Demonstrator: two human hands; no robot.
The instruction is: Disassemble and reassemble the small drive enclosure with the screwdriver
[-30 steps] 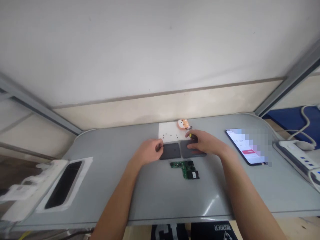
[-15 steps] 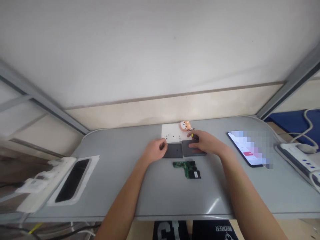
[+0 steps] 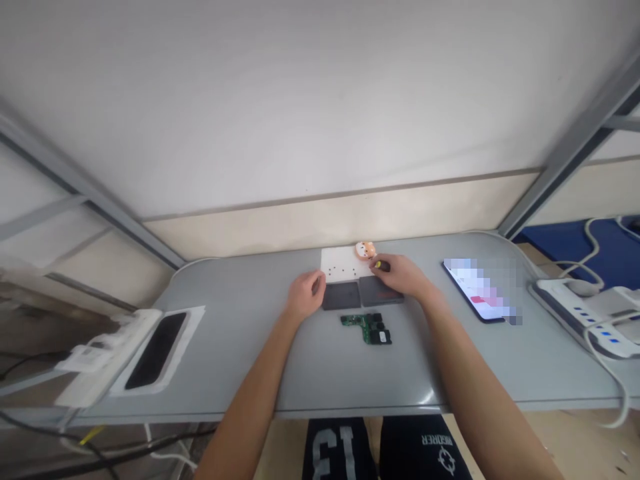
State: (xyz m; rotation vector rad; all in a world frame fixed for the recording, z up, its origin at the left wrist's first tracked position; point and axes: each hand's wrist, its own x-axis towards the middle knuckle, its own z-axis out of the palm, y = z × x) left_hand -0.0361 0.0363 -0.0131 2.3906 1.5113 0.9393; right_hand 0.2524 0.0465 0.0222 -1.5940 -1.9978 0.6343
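My right hand [image 3: 400, 272] is closed around a small screwdriver [image 3: 383, 265] with a yellow and black handle. It is over the far right edge of a dark flat case half [image 3: 379, 293]. My left hand [image 3: 306, 293] has its fingers curled together at the left edge of a second dark case half [image 3: 342, 296]; what they hold, if anything, is hidden. Nearer to me lies a green circuit board [image 3: 367, 327] with black parts. Behind the case halves is a white sheet [image 3: 339, 260] with several tiny dark screws [image 3: 343, 270] on it.
An orange and white animal-face figure [image 3: 365, 251] sits on the white sheet's far right. A lit phone [image 3: 473, 290] lies to the right, near a white power strip [image 3: 583, 320]. A dark phone [image 3: 156, 350] and another power strip [image 3: 113, 363] are at left on the grey table [image 3: 240, 320].
My right hand's fingers have come off the right case half and shifted back, the screwdriver still in them. My left hand stays curled at the left case half. The camera view has shifted slightly.
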